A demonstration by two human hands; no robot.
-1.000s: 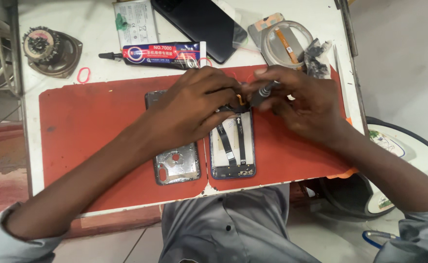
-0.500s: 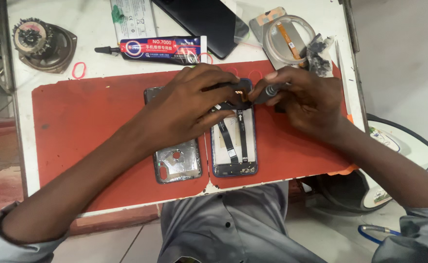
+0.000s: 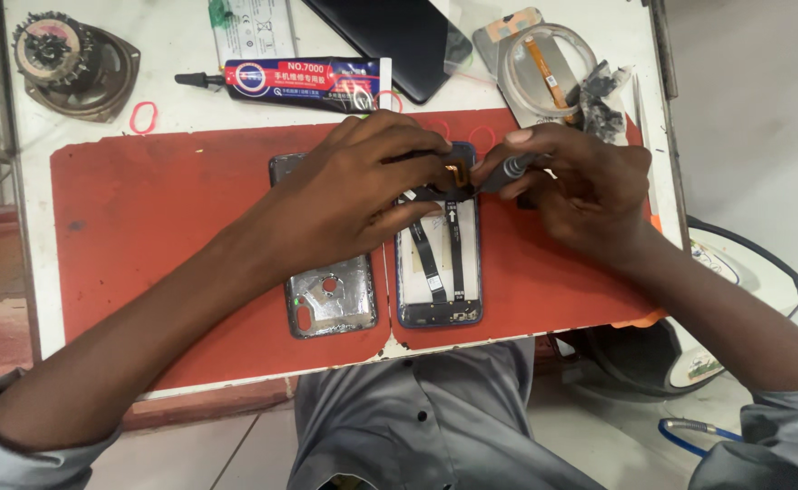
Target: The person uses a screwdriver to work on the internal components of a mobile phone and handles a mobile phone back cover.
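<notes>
From the head camera, a red work mat (image 3: 145,209) covers most of the white tabletop (image 3: 181,36). An opened phone frame (image 3: 440,263) lies on the mat near its front edge, about midway along, with flat ribbon cables running down its inside. Just to its left lies the phone's grey back cover (image 3: 331,304), inner face up, partly hidden under the person's forearm.

The left hand (image 3: 363,195) rests over the upper part of the frame, fingers curled down and pressing a small dark part there. The right hand (image 3: 581,186) meets it from the right, fingers pinched narrow around a dark, slim tool (image 3: 508,171), probably a small screwdriver, though its tip is hidden between the two hands at the frame's top end.

Along the tabletop's far edge lie a glue tube (image 3: 313,82) with a black nozzle, a dark phone screen (image 3: 390,41) and a round clear tray (image 3: 549,73) of small parts near the far right corner. A speaker driver (image 3: 72,63) sits at the far left corner, with a red rubber band (image 3: 145,116) beside it.
</notes>
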